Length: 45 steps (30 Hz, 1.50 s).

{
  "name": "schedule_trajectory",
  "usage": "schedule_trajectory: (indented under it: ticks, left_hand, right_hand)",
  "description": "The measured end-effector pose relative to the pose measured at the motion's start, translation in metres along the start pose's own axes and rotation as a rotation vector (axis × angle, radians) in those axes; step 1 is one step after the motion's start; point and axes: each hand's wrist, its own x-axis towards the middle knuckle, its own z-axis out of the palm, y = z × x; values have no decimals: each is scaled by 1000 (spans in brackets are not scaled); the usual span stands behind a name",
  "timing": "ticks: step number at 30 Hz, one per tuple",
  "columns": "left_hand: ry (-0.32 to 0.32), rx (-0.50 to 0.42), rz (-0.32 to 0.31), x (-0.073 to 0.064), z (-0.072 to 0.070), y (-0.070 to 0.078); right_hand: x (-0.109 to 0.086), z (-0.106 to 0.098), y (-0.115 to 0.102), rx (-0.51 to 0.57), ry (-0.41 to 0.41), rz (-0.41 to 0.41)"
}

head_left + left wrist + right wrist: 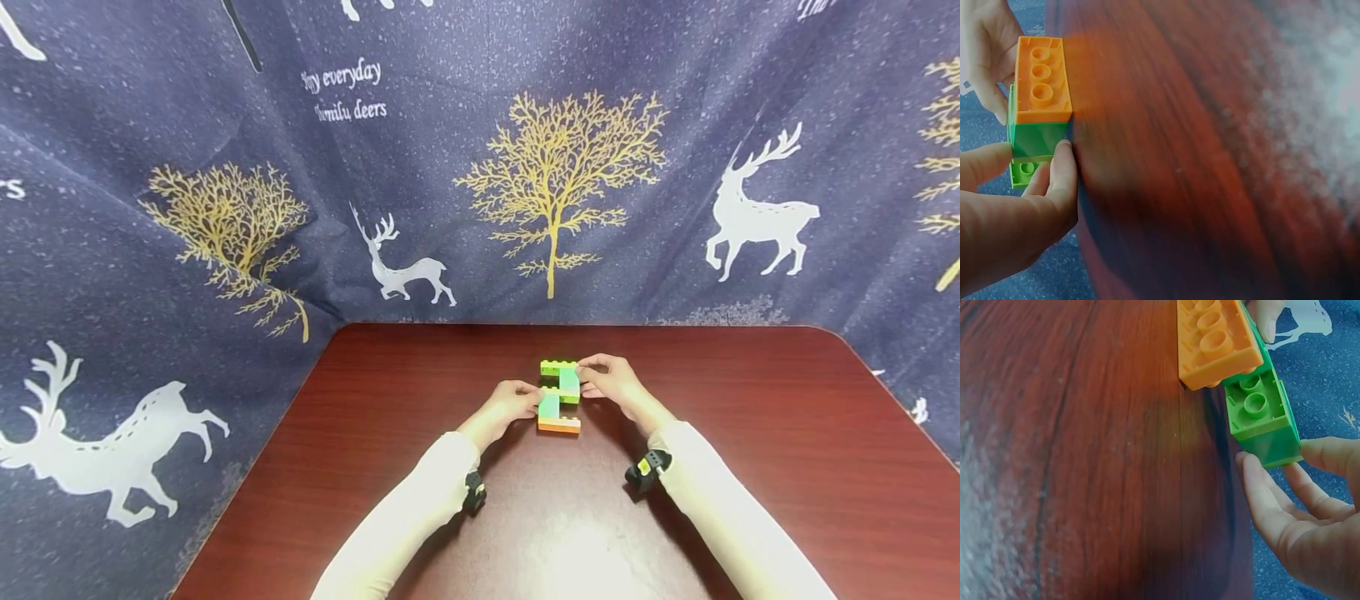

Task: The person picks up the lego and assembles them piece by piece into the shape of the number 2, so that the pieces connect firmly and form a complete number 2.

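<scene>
Toy building bricks are joined in a zigzag stack lying toward the far side of the table. Its near end is an orange brick [558, 426], whose hollow underside faces the left wrist camera. Behind it come a teal-green brick [1038, 140], a lime-green brick [1256, 407], a second teal-green brick [1269, 447] and a far lime-green brick [555, 367]. My left hand [512, 402] pinches the nearer teal-green brick between thumb and fingers. On the other side, my right hand [613, 382] pinches the farther teal-green brick, thumb on one face and fingertips on the opposite one.
The reddish-brown wooden table [420, 375] reaches to a dark blue cloth [420, 167] printed with deer and trees, hanging behind and at the sides. Each wrist wears a small black camera [642, 475]. A bright glare lies on the near part of the tabletop.
</scene>
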Motion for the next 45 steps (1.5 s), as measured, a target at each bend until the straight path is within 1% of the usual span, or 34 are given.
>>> schedule_trajectory:
  ticks: [4, 12, 19, 25, 28, 36, 41, 45]
  left_hand:
    - [7, 10, 0, 1, 0, -1]
    - [11, 27, -11, -2, 0, 1]
    - [28, 71, -43, -3, -1, 3]
    - [29, 95, -24, -2, 1, 4]
    - [31, 97, -17, -2, 2, 4]
    - [32, 77, -9, 1, 3, 1]
    - [40, 71, -18, 0, 3, -1]
    - [47, 56, -34, -2, 2, -3]
  right_hand:
    - [1, 1, 0, -8, 7, 16]
    - [0, 3, 1, -18, 14, 37]
    - [0, 6, -2, -35, -1, 70]
    - [-1, 3, 1, -56, -6, 93]
    - [-1, 2, 3, -47, -6, 107]
    - [-1, 2, 6, -47, 4, 99]
    - [-1, 3, 7, -47, 0, 100]
    - [-1, 5, 12, -33, -9, 108]
